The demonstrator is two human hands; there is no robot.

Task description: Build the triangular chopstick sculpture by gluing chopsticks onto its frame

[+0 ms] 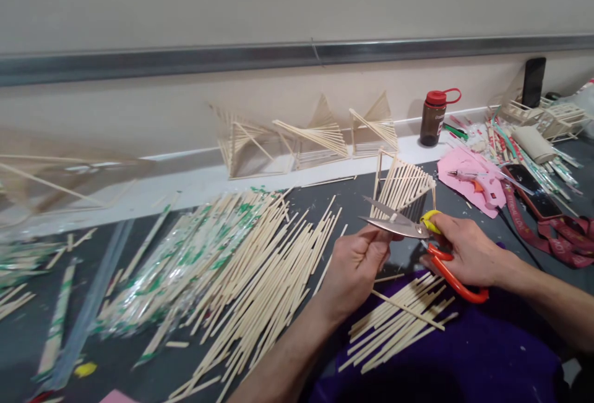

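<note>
My right hand [468, 251] is closed round the handles of a pair of scissors [401, 227], one handle orange-red and the other yellow. The blades are apart and point left, above my left hand [357, 264]. Its fingers are pinched on a thin wooden stick [393, 218], whose pale end shows between the blades; the fingers hide the rest. Just behind the scissors stands a small frame of slanted sticks [403, 181]. Below my hands, loose wooden sticks [394, 322] lie on purple cloth [505, 341], one crossing over the others.
To the left lie a large pile of bare sticks [264, 285] and plastic-wrapped sticks [185, 248] with green print. Twisted stick models [320, 137] line the wall. A red-capped bottle [431, 119], a glue gun [487, 189] on pink paper and a phone [533, 189] are at right.
</note>
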